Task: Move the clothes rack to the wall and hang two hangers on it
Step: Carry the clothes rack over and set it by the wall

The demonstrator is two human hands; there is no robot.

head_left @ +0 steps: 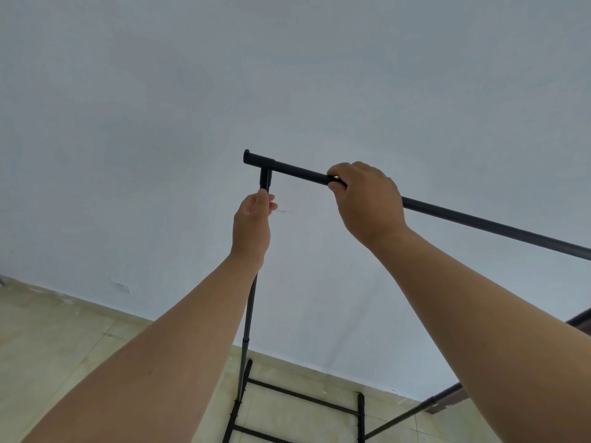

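Observation:
A black metal clothes rack [297, 170] stands in front of me, close to a pale blue-grey wall [224, 91]. Its top bar runs from a capped left end down to the right edge of the view. My right hand [364, 203] is closed over the top bar a little right of the T-joint. My left hand [252, 225] grips the left upright pole just below that joint. The rack's lower rungs [300, 398] show near the floor. No hangers are in view.
Beige tiled floor [64, 346] meets the wall along a slanted line. A dark wooden piece of furniture [580, 321] pokes in at the right edge, behind my right forearm. A small wall socket [123, 286] sits low on the wall at the left.

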